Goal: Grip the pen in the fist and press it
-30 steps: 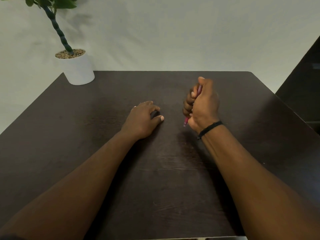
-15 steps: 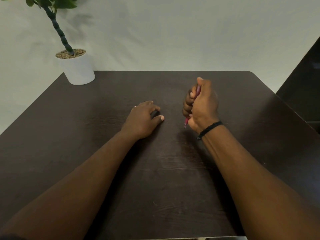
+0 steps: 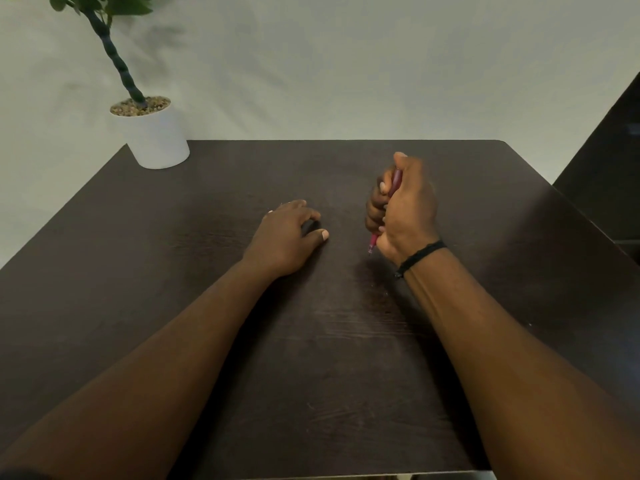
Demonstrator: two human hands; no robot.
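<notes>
Nearest, both bare forearms lie on the dark brown wooden bench point(image 3: 346, 393). Further out, the left hand point(image 3: 282, 237) rests palm down, fingers loosely curled, holding nothing visible. The right hand point(image 3: 403, 211) is fisted round a slim red pen point(image 3: 373, 241), tip down just above the bench; a firm thumb press on its top seems due. Beyond stands a white potted plant point(image 3: 156, 136).

I read this as a plain office or home desk corner: a dark wood-grain table point(image 3: 311, 358) against a bare pale wall point(image 3: 346, 64), with a white potted plant point(image 3: 152, 133).
</notes>
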